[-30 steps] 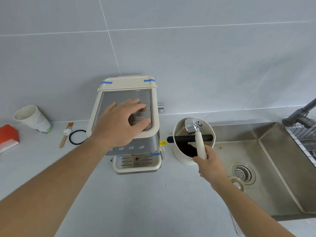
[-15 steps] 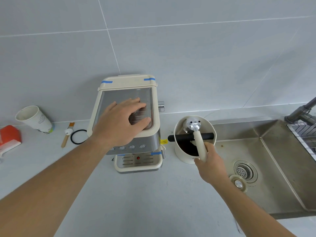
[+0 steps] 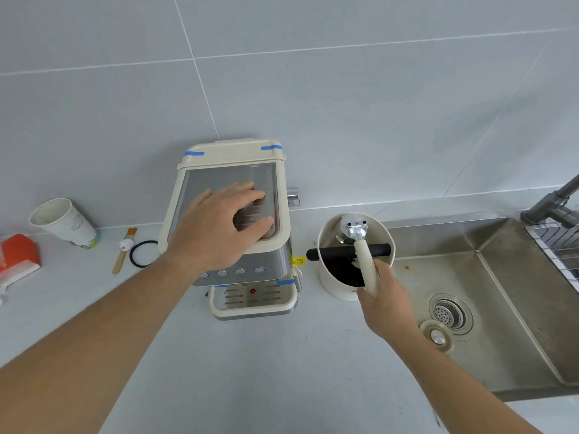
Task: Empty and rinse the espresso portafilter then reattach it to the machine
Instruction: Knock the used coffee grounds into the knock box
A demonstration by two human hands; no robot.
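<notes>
- I see the portafilter [image 3: 355,230] upside down over the white knock box [image 3: 338,286], its handle on the black bar [image 3: 335,254].
- My right hand [image 3: 387,303] grips that handle.
- My left hand [image 3: 219,227] lies flat with straight fingers on the espresso machine [image 3: 250,277].
- The box stands on the desk [image 3: 266,371], between machine and sink [image 3: 501,308].

- The portafilter [image 3: 360,245] has a cream handle and a shiny metal head; it lies turned over, head down inside the cream knock box [image 3: 332,277], across its black bar [image 3: 332,254], dark grounds below.
- The espresso machine [image 3: 250,283], cream and steel, stands left of the knock box against the far wall.
- The steel sink [image 3: 501,308] lies to the right.
</notes>
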